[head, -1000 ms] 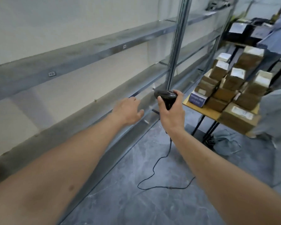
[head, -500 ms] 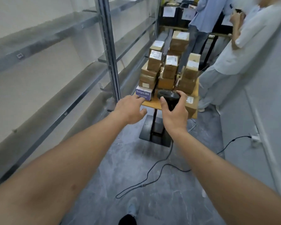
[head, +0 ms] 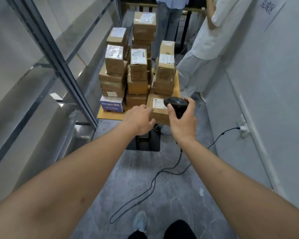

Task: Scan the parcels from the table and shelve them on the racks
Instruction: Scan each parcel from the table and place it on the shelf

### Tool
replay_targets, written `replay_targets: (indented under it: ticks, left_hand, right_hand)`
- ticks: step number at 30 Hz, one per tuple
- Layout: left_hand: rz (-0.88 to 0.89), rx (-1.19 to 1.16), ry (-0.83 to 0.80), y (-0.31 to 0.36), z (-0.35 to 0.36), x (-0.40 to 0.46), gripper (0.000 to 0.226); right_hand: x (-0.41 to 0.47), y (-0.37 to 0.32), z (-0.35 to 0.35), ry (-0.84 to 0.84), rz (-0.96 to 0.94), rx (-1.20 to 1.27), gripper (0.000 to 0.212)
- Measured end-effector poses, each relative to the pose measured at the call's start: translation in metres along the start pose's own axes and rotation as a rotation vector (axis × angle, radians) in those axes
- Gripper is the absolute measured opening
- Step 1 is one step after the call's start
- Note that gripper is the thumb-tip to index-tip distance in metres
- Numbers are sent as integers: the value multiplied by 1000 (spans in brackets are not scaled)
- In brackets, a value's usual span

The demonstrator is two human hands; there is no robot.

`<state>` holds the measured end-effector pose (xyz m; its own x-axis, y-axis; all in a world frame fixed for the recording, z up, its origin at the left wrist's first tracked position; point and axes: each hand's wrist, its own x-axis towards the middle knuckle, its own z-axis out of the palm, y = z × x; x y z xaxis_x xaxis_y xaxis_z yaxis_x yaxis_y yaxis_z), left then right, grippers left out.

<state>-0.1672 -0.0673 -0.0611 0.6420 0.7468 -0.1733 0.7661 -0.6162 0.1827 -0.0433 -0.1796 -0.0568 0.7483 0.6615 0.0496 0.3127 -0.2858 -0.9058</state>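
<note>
Where legible, "Deegoo" box (head: 111,105) only.

Narrow aisle: grey marbled floor (head: 162,187), pale wall (head: 274,75) on the right, a wall socket (head: 242,125) low on it.

parcels (head: 138,73): brown cardboard, white labels | box (head: 111,105) centre frame: blue-purple, white lettering | scanner (head: 177,105): black | bench (head: 109,116): tan | floor (head: 171,187): grey marbled | racks (head: 50,47) left: grey metal
</note>
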Motion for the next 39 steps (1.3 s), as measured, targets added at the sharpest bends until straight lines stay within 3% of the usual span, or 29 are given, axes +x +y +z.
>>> replay_targets:
  ticks: [6,17,28,39]
  left_hand:
    - [-76,-3,-75,21,20,71,58]
    - [-365,-119,-142,86,89,173,47]
    - [-622,-202,-136,123,147,231,101]
    - [-552,-203,-78,108,162,205,111]
  right_hand:
    - [74,35,-4,-25,48,-5,55]
    - [212,114,-6,-291,64,-51,58]
    - [274,164,6,-458,60,-45,56]
    - [285,182,2,-527,91,-59,56]
